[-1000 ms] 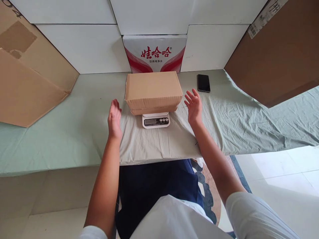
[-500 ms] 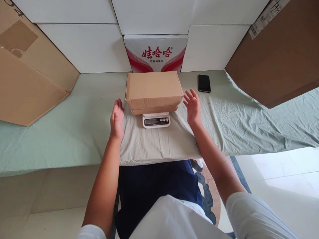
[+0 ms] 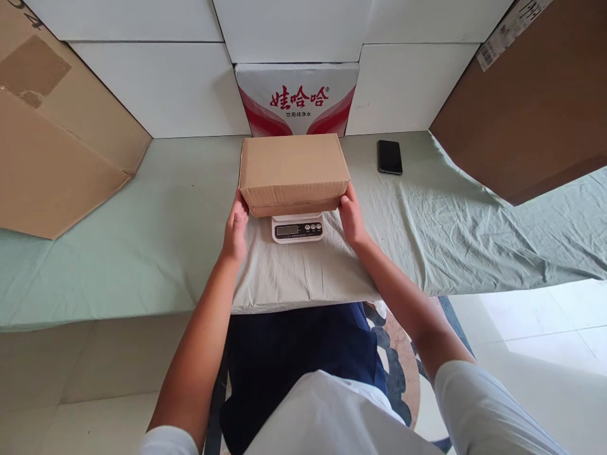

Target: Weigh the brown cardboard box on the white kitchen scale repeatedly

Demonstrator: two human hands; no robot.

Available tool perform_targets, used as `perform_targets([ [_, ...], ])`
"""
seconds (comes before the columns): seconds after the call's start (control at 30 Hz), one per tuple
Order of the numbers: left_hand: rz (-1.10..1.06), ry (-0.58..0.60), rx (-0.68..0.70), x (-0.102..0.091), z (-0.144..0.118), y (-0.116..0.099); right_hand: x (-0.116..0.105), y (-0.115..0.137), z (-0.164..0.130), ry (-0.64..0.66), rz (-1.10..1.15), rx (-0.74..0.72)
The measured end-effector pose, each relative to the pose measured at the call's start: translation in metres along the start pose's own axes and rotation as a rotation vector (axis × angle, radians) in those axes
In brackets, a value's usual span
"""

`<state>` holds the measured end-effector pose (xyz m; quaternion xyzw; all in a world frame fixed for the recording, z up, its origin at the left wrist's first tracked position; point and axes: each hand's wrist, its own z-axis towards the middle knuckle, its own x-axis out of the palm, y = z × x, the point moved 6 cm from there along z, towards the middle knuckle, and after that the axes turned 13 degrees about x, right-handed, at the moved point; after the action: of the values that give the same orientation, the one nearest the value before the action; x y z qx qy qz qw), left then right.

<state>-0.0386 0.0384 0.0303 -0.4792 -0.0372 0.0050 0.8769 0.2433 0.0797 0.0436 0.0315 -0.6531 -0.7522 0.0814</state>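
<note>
One closed cardboard box (image 3: 294, 169) is sitting on one white digital kitchen scale (image 3: 298, 228). Two hands are showing, the left hand (image 3: 236, 227) and the right hand (image 3: 351, 217). One black phone (image 3: 389, 157) is lying on the one green cloth (image 3: 142, 240). One red-and-white water carton (image 3: 296, 98) is standing behind. Two big brown cartons are leaning in, one on the left (image 3: 52, 133) and one on the right (image 3: 531, 107).

I see a bright, evenly lit scene in soft daylight, strongest at the lower right, where the floor tiles (image 3: 545, 316) wash out almost to white. Shadows are faint: a soft one lies under the cardboard box (image 3: 293, 165) and a darker one beneath the counter (image 3: 95, 265) edge. There is no hard glare. Focus is sharp in the middle, and I can read the red print on the carton (image 3: 298, 99). The wide lens bends straight lines near the borders and stretches my sleeves at the bottom.
</note>
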Motion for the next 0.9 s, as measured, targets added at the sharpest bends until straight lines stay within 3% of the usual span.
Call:
perform_targets([
  [0.13,-0.013,0.028,-0.003,0.009,0.0,-0.001,0.007,0.0,-0.003,-0.031,0.05,-0.015],
  [0.27,-0.027,0.057,0.014,0.015,0.008,-0.016,0.009,0.015,-0.002,-0.07,0.023,-0.028],
  [0.43,-0.02,0.105,0.043,0.018,0.058,-0.025,0.007,0.042,0.037,-0.138,-0.014,-0.088],
  [0.5,-0.028,0.089,0.04,0.018,0.086,-0.015,0.007,0.043,0.065,-0.164,-0.031,-0.114],
  [0.63,-0.079,0.032,0.014,0.019,0.126,0.029,0.007,0.023,0.114,-0.21,0.017,-0.121],
  [0.77,-0.081,0.0,-0.066,0.018,0.131,0.074,0.005,-0.008,0.131,-0.227,0.109,-0.04],
  [0.9,-0.084,0.0,-0.136,0.018,0.124,0.096,0.005,-0.029,0.131,-0.223,0.109,0.022],
])
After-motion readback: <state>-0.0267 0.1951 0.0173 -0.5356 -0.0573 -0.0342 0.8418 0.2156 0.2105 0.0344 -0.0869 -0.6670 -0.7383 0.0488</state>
